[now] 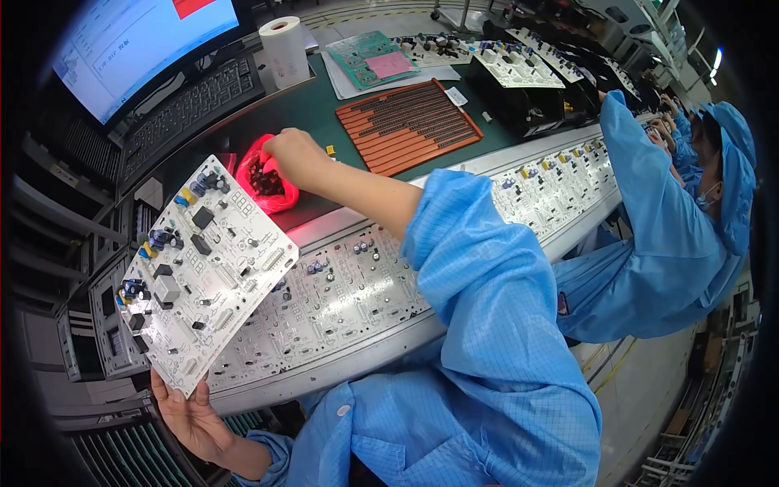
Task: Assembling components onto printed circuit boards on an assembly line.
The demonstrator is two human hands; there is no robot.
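My left hand (191, 420) grips the lower corner of a white circuit board (219, 268), thumb in front and fingers behind. The board is tilted up and carries capacitors, black relays and other small parts. At its far right, my right hand (294, 156) is at the rim of a red plastic bag (281, 200) with small dark components (264, 180) inside. Its fingers are bent together and partly hidden at the bag's edge, so I cannot see what they pinch. Below the raised board, more white circuit boards (341, 284) lie in a row on the metal-edged line.
An orange ribbed tray (365, 138) of dark parts lies on the green mat (324, 109). Behind it are a green circuit board (357, 61) and a white roll (284, 53). A keyboard (191, 105) and monitor (146, 49) stand left. A co-worker in blue (649, 252) sits right.
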